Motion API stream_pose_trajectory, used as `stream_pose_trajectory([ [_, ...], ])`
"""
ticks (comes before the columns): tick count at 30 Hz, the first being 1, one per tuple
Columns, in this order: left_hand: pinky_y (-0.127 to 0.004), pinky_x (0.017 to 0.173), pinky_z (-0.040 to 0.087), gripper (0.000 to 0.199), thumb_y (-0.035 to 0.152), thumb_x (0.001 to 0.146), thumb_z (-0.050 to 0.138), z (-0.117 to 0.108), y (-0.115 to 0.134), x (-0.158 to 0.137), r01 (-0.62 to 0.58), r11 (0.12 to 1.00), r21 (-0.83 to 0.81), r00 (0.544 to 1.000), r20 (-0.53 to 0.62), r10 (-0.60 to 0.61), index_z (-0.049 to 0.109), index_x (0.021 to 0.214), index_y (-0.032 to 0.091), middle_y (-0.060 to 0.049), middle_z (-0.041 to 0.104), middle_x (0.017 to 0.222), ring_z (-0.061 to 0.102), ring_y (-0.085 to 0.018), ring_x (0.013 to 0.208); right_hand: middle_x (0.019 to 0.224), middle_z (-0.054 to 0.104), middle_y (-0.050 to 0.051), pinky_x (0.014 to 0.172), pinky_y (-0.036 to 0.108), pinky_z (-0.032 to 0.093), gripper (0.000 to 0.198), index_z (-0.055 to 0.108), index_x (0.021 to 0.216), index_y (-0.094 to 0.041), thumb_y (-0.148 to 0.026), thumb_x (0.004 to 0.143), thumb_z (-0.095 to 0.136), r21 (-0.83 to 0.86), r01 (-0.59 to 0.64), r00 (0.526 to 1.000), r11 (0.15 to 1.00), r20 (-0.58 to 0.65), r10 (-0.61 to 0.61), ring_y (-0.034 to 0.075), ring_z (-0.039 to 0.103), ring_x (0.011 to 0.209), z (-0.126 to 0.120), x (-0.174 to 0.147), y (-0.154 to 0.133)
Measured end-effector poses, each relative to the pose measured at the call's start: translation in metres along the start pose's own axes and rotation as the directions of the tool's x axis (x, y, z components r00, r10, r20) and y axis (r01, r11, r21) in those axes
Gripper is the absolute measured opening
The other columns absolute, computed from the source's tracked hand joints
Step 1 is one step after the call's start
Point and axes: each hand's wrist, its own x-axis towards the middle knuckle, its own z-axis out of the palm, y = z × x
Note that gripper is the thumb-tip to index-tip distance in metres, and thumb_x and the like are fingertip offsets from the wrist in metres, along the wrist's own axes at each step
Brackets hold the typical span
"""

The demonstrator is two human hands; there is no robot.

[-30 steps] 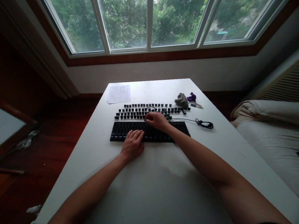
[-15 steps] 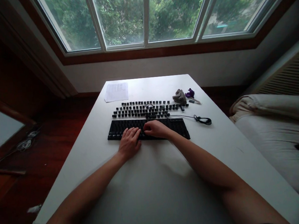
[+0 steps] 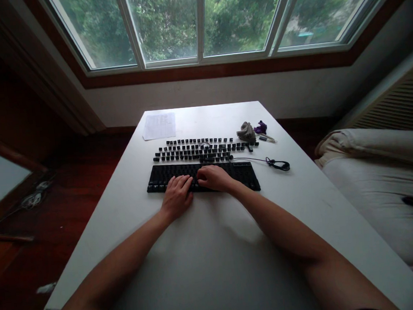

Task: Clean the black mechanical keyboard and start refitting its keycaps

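A black keyboard point(image 3: 246, 173) lies on the white table in front of me, its cable point(image 3: 278, 164) bundled to the right. My left hand point(image 3: 178, 193) rests on its front edge left of the middle, fingers stretched out over the keys. Just right of it, my right hand point(image 3: 214, 177) is curled in over the middle of the keyboard, fingers pressed together. Its fingertips are partly hidden, and I cannot make out what they hold. Loose black keycaps point(image 3: 187, 147) stand in several rows behind the keyboard.
Behind the keycaps lie a printed sheet point(image 3: 159, 126) on the left and a grey cloth point(image 3: 246, 131), a purple cloth point(image 3: 261, 127) and thin tools point(image 3: 267, 138) on the right. The white table point(image 3: 208, 261) reaches toward a window. A pale couch point(image 3: 381, 173) stands at the right.
The view has shifted very slightly. Both hands stay at the same spots on the keyboard, and the keycaps behind have not visibly moved.
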Motion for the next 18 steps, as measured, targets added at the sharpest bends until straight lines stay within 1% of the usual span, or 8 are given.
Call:
stream_pose_trajectory([
  [4, -0.050, 0.123, 0.025, 0.055, 0.025, 0.090, 0.056, 0.000, 0.000, 0.000, 0.002, 1.000, -0.010, 1.000, -0.002, -0.002, 0.051, 0.144, 0.019, -0.010, 0.053, 0.147, 0.045, -0.028, 0.138, 0.095, 0.072, 0.006, 0.074, 0.026, 0.039, 0.015, 0.074, 0.098, -0.020, -0.027, 0.090, 0.063, 0.015, 0.045, 0.999, 0.999, -0.009, -0.045, 0.019, 0.064, 0.089, 0.003, 0.000, 0.002],
  [9, -0.050, 0.123, 0.026, 0.053, 0.025, 0.091, 0.055, 0.000, -0.005, 0.001, 0.001, 0.999, -0.038, 1.000, 0.001, -0.001, 0.052, 0.144, 0.020, -0.009, 0.054, 0.147, 0.045, -0.028, 0.137, 0.096, 0.071, 0.007, 0.078, 0.026, 0.041, 0.014, 0.073, 0.101, -0.019, -0.025, 0.090, 0.067, 0.073, 0.111, 0.993, 0.991, -0.042, -0.108, 0.019, 0.064, 0.092, 0.007, -0.002, 0.007],
  [14, -0.051, 0.122, 0.027, 0.051, 0.026, 0.091, 0.056, -0.002, -0.012, 0.002, -0.017, 0.996, -0.083, 1.000, 0.013, 0.018, 0.054, 0.142, 0.024, -0.008, 0.055, 0.145, 0.047, -0.026, 0.136, 0.093, 0.069, 0.005, 0.077, 0.027, 0.040, 0.014, 0.071, 0.100, -0.019, -0.024, 0.088, 0.071, 0.112, 0.104, 0.991, 0.988, -0.090, -0.094, 0.019, 0.062, 0.089, 0.010, -0.006, 0.011],
  [18, -0.052, 0.122, 0.026, 0.052, 0.025, 0.091, 0.056, -0.003, -0.014, 0.002, -0.020, 0.995, -0.097, 1.000, 0.018, 0.022, 0.054, 0.142, 0.025, -0.007, 0.055, 0.145, 0.047, -0.026, 0.136, 0.093, 0.068, 0.005, 0.077, 0.027, 0.040, 0.013, 0.069, 0.100, -0.018, -0.023, 0.088, 0.070, 0.103, 0.088, 0.989, 0.991, -0.128, -0.074, 0.019, 0.061, 0.088, 0.011, -0.008, 0.012],
])
